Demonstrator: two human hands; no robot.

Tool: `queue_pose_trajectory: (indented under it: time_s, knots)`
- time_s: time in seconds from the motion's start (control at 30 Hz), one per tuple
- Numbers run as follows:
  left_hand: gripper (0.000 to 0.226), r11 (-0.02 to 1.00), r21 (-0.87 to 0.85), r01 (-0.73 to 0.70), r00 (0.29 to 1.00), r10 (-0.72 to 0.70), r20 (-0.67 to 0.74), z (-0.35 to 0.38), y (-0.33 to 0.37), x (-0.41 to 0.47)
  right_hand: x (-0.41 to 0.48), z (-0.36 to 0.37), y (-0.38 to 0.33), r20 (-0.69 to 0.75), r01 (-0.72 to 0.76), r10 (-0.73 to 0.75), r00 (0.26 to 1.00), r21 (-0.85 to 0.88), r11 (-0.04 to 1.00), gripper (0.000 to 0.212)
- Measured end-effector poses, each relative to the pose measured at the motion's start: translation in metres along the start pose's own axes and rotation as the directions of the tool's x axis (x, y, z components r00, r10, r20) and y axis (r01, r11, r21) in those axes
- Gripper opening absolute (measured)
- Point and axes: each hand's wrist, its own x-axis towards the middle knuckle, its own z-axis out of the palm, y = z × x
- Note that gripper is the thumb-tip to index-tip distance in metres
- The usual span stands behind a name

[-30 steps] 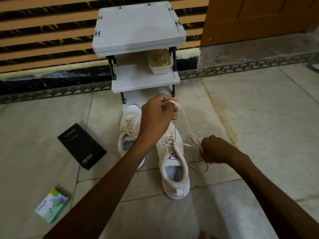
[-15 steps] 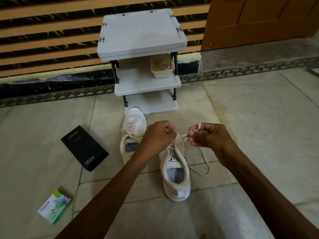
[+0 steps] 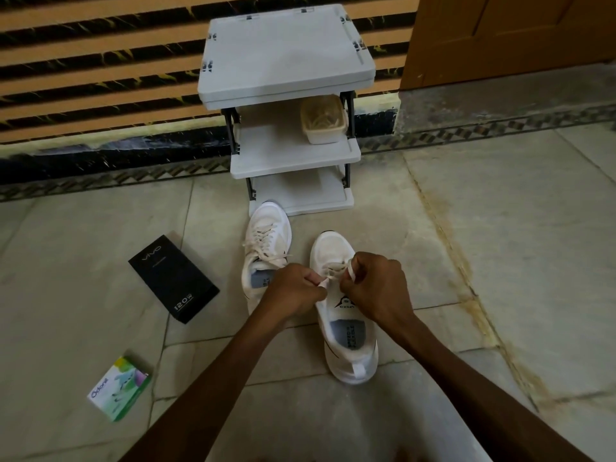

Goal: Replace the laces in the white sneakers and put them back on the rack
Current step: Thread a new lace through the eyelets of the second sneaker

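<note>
Hands now closer over sneaker (image 3: 333, 250), left hand (image 3: 293, 291) grip pinching lace (image 3: 350, 272), right hand (image 3: 376, 290) likewise

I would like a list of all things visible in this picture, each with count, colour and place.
rack: one, pale grey, against the wall
tub: one, beige, on the rack's middle shelf
far sneaker: one, white, before the rack
near sneaker: one, white, under the hands
lace: one, white, between both hands
black box: one, black, left of sneakers
small box: one, green-white, floor, near left
door: one, brown, far right
left hand: one, fingers pinch the lace
right hand: one, fingers hold the lace
</note>
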Motion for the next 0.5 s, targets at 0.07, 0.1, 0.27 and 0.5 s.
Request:
queue_pose_trajectory:
  time_s: [0.07, 0.1, 0.27, 0.5]
  knots:
    - [0.018, 0.997, -0.069, 0.025, 0.999, -0.023, 0.037, -0.001, -0.004, 0.005, 0.0, 0.003, -0.001, 0.024, 0.027, -0.027, 0.999, -0.023, 0.999, 0.02]
    - [0.02, 0.995, -0.093, 0.04, 0.998, -0.035, 0.049, -0.001, -0.005, 0.007, -0.001, 0.005, -0.001, 0.025, 0.045, -0.045, 0.999, -0.026, 0.999, 0.021]
    - [0.022, 0.988, -0.145, 0.053, 0.997, -0.045, 0.062, -0.002, -0.01, 0.008, -0.003, 0.014, 0.002, -0.036, 0.051, -0.047, 0.998, 0.103, 0.993, 0.015]
    - [0.02, 0.987, -0.155, 0.044, 0.998, -0.035, 0.057, 0.001, -0.014, 0.013, -0.007, 0.022, 0.007, -0.072, -0.003, 0.025, 0.997, 0.284, 0.959, 0.017]
